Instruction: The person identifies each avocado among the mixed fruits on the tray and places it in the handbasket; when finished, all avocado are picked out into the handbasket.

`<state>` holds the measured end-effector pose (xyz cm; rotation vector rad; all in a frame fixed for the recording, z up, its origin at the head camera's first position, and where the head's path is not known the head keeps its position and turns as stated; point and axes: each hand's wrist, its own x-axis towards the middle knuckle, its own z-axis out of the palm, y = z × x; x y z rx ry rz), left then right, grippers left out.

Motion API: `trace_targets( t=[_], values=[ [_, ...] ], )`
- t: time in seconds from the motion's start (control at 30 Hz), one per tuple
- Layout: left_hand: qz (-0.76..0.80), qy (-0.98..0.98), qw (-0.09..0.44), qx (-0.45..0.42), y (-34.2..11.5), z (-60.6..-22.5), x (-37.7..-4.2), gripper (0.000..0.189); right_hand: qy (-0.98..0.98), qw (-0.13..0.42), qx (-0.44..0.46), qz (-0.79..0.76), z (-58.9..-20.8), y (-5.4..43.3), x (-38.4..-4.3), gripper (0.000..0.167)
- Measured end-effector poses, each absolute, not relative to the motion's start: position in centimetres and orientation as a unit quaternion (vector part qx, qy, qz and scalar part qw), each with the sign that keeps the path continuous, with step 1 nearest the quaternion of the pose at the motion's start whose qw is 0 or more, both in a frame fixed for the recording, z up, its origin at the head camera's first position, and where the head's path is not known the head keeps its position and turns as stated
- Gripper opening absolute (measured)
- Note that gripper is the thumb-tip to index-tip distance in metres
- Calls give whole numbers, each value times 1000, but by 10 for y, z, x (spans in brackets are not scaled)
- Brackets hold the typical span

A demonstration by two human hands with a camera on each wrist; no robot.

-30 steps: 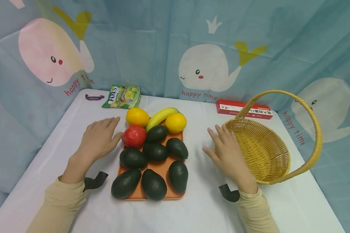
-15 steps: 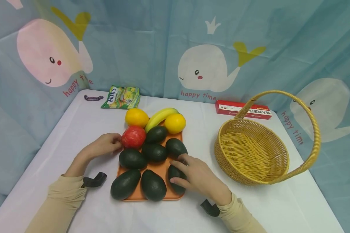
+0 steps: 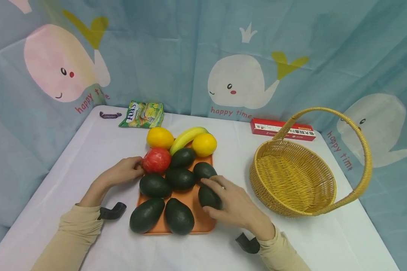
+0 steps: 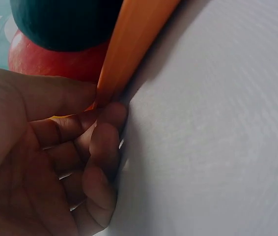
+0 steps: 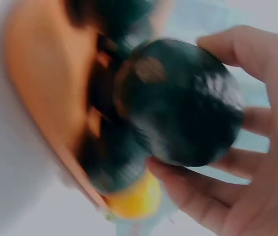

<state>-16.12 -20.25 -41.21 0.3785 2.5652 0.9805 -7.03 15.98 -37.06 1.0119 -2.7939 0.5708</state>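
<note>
My right hand (image 3: 237, 205) grips a dark green avocado (image 3: 208, 197) over the right side of an orange tray (image 3: 203, 220). In the right wrist view, thumb and fingers curl round that avocado (image 5: 188, 105). At the tray's left edge, my left hand (image 3: 123, 171) pinches the rim (image 4: 129, 54) between thumb and curled fingers, as the left wrist view shows. Several more avocados (image 3: 179, 216) lie on the tray. Toward its back are a red round fruit (image 3: 156, 160), a banana (image 3: 186, 139) and two yellow lemon-like fruits (image 3: 204, 145).
A yellow wicker basket (image 3: 257, 177) with a tall handle stands to the right. Along the back of the white table lie a red box (image 3: 264, 127), a green FOX'S bag (image 3: 144, 114) and a purple wrapped candy (image 3: 110, 115). A blue curtain (image 3: 176, 56) hangs behind.
My right hand has come from beside the basket to the tray and lifted the front right avocado. My left hand has lowered and taken hold of the tray's left edge.
</note>
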Motion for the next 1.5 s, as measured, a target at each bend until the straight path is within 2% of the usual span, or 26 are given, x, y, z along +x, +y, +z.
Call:
trace_targets(
  t=[0.2, 0.27, 0.37, 0.5, 0.6, 0.8, 0.97, 1.13, 1.5],
  values=[
    [349, 910, 182, 132, -199, -410, -160, 17, -919, 204, 197, 273, -341, 206, -86, 64],
    [347, 911, 178, 133, -199, -410, -160, 16, -924, 227, 141, 275, -337, 223, -92, 65],
    [342, 914, 173, 134, -200, -410, -160, 14, -939, 230, 68, 245, -337, 243, -99, 66],
    [340, 915, 171, 135, -200, -410, -159, 12, -963, 191, 7, 192, -338, 258, -103, 65],
    [339, 915, 172, 136, -200, -411, -159, 10, -976, 140, -17, 166, -339, 261, -103, 63],
    [339, 915, 171, 137, -200, -411, -160, 10, -988, 33, -37, 146, -342, 264, -108, 66],
    [338, 915, 172, 134, -200, -411, -159, 11, -990, -23, -39, 133, -348, 268, -112, 67],
    [339, 915, 172, 133, -200, -410, -159, 10, -992, -47, -16, 119, -354, 270, -113, 65],
    [339, 915, 164, 145, -202, -411, -158, 10, -991, -50, 0, 125, -355, 271, -113, 64]
  ],
)
